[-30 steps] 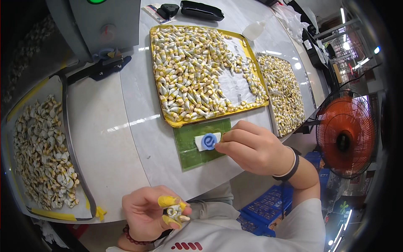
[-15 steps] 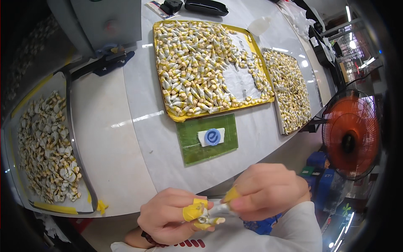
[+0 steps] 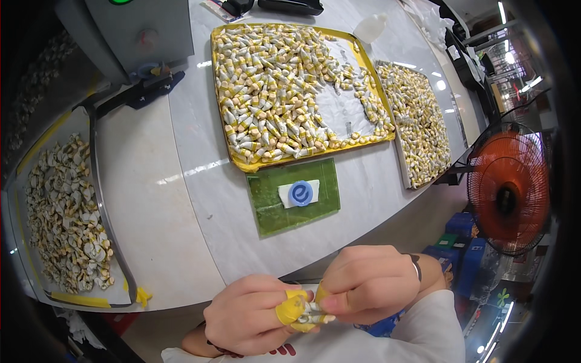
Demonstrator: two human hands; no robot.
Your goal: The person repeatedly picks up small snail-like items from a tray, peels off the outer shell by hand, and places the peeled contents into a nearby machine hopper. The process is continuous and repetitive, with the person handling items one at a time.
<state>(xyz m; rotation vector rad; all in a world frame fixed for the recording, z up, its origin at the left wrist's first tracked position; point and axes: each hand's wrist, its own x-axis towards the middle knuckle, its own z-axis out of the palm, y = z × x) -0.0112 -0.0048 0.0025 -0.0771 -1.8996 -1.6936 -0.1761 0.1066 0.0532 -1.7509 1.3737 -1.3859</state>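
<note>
Just in front of my body, my left hand (image 3: 249,314) is closed on small white pieces (image 3: 313,310) with pale tips. Yellow covers wrap some of its fingers. My right hand (image 3: 370,283) meets it from the right, thumb and fingertips pinching the pieces' near end; a yellow cover shows on one of its fingers too. The fingers partly hide the pieces, so I cannot tell how many there are. Beyond the hands, a green slab (image 3: 293,221) lies on the table, bearing a white pad with a round blue disc (image 3: 301,193).
A yellow-rimmed tray (image 3: 290,160) holds many white, yellow-banded, bottle-shaped pieces. Right of it lies another full tray (image 3: 417,127). At the left, a dark-rimmed tray (image 3: 101,206) holds a loose heap; a grey machine (image 3: 130,39) stands behind. An orange fan (image 3: 508,187) is at the right.
My hands have come closer together, the right moving down and in against the left. The white stretch between them has shortened. The whole view has shifted slightly.
</note>
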